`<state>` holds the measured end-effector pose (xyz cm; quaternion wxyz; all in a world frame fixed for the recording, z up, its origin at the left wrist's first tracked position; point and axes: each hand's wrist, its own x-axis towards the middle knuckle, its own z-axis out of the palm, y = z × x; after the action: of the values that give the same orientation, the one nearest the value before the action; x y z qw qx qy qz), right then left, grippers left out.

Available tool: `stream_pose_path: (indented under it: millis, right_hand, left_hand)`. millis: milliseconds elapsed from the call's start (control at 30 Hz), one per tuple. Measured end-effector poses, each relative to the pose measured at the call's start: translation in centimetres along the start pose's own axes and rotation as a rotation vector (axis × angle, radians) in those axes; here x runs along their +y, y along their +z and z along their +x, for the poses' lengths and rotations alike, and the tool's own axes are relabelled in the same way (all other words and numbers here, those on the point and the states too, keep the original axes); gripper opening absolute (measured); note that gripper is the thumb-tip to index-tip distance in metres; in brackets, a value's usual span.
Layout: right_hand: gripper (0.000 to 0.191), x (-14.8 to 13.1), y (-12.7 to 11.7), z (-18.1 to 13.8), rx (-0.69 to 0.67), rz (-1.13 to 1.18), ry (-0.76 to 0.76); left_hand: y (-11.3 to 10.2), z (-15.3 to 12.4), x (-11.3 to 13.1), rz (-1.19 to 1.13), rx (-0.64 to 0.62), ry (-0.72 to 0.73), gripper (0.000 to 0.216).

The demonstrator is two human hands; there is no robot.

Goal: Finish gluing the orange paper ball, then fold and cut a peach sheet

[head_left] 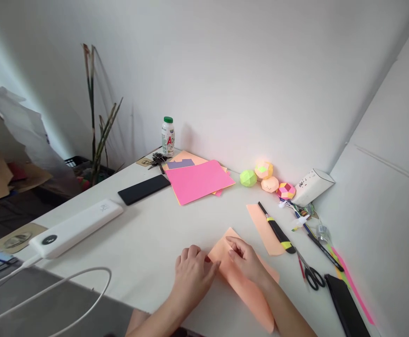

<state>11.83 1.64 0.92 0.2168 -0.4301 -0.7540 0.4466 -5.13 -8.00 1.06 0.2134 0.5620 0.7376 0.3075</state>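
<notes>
A sheet of orange paper [246, 285] lies on the white table in front of me, with one side folded over and curling up. My right hand [247, 260] rests on its upper part, thumb and fingers closed on the folded flap. At the sheet's left corner is my left hand [194, 271], its fingers bent and its thumb reaching toward the paper edge. Whether the left fingertips grip that edge is hard to make out. To the right lie an orange paper strip [262, 229], a yellow and black utility knife [280, 234] and black-handled scissors [313, 276].
Pink paper [200, 180] tops a stack at the back, near a white bottle [168, 138]. Several faceted paper balls [248, 178] sit by the wall beside a white box [313, 187]. A power bank [78, 229] with a cable and a black phone-like slab [144, 189] lie left.
</notes>
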Motion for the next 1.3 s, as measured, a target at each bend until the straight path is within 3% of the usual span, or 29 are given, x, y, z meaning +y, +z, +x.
stream_pose_path:
  millis: [200,300,367,467,533,633,733,833,900,1100,1233,1300]
  right_hand:
    - [0.041,-2.5,-1.2,-0.3,0.253,0.059,-0.094]
    - [0.041,-5.9,-3.3,-0.4,0.377,-0.083,-0.225]
    - [0.046,-8.6,-4.9,-0.4,0.556,-0.278,-0.362]
    - [0.062,-12.1,-6.8,-0.9,0.904,-0.532,-0.521]
    - [0.065,-13.3,-7.5,-1.3,0.975,-0.591,-0.553]
    - [0.038,-13.3,-8.2,-1.9,0.867,-0.579,-0.628]
    - [0.004,-12.8,-8.7,-2.4,0.612,-0.386,-0.568]
    - [0.017,-12.8,-9.2,-2.6,0.408,-0.189,-0.395]
    - [0.021,-13.0,-9.4,-2.7,0.363,-0.158,-0.332]
    - [0.016,-13.1,-9.5,-2.5,0.292,-0.097,-0.342]
    - [0.019,-13.3,-9.1,-2.5,0.287,-0.051,-0.36]
    - [0.022,-13.5,-8.9,-2.5,0.293,-0.04,-0.357]
  left_hand:
    - [-1.8,3.8,3.1,-0.635,-0.15,-0.071,0.032]
    - [-4.6,6.4,5.3,-0.817,-0.183,0.09,0.035]
    - [-6.8,7.8,7.0,-0.917,-0.284,0.231,0.034]
    - [-9.2,8.6,9.1,-0.951,-0.383,0.314,0.036]
    - [-9.7,8.6,9.8,-0.976,-0.401,0.341,0.037]
    - [-9.2,8.3,9.8,-0.938,-0.418,0.358,0.037]
    - [-8.5,8.2,9.2,-0.843,-0.432,0.365,0.036]
    - [-8.3,8.3,9.0,-0.838,-0.432,0.354,0.035]
    - [-8.3,8.2,9.1,-0.841,-0.394,0.349,0.034]
    - [-7.3,7.7,9.6,-0.817,-0.066,0.375,0.024]
    - [-6.4,7.9,9.1,-0.506,0.213,0.699,0.013]
    - [-6.2,7.7,8.9,-0.318,0.235,0.867,0.022]
